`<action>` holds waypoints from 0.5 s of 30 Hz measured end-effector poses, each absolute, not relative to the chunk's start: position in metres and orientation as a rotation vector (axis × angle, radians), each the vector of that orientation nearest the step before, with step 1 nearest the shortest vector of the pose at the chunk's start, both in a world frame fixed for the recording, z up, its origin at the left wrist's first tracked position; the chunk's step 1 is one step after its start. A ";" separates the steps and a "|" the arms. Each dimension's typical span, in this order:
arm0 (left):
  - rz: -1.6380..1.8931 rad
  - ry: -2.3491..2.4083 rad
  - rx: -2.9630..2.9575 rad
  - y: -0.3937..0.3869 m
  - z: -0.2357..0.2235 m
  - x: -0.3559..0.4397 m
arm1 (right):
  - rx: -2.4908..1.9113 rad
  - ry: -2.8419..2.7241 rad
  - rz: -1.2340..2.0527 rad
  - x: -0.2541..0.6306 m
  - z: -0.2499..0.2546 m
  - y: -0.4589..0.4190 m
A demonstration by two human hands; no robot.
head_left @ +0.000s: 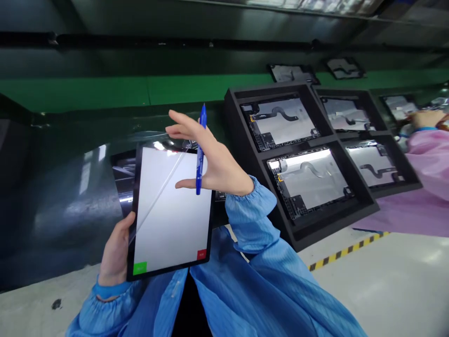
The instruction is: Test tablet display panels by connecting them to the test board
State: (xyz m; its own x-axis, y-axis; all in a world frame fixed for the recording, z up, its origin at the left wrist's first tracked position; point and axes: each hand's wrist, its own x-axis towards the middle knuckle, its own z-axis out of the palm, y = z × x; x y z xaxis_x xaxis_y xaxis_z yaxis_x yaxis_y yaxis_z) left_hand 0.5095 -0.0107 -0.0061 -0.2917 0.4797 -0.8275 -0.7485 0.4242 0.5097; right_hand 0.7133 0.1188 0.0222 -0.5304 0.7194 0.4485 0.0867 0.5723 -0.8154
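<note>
My left hand (115, 252) grips the lower left edge of a tablet (171, 215), which is tilted up at the bench's front edge. Its screen is lit white, with a green square at the lower left corner and a red one at the lower right. A pale diagonal line crosses the screen; whether it is film or a reflection I cannot tell. Over the tablet's upper right part, my right hand (222, 166) holds a blue marker pen (200, 159) upright against the palm side, thumb and fingers spread apart. Behind the tablet's left edge shows a dark glossy panel (123, 175).
At right, a black divided tray (298, 238) holds several opened tablet units with ribbon cables. More units, such as one tablet back (293, 73), lie behind it on the green strip (105, 91). A co-worker's pink sleeve (430, 154) is at far right.
</note>
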 end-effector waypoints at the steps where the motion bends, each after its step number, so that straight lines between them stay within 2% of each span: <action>1: 1.229 1.385 -0.253 -0.010 -0.004 0.509 | -0.663 -2.012 0.952 0.715 0.018 0.120; 8: 1.150 1.433 -0.133 -0.015 -0.014 0.496 | -0.644 -1.901 1.075 0.718 0.003 0.142; 15: 1.099 1.358 -0.115 -0.019 -0.027 0.492 | -0.597 -1.425 1.347 0.721 -0.002 0.147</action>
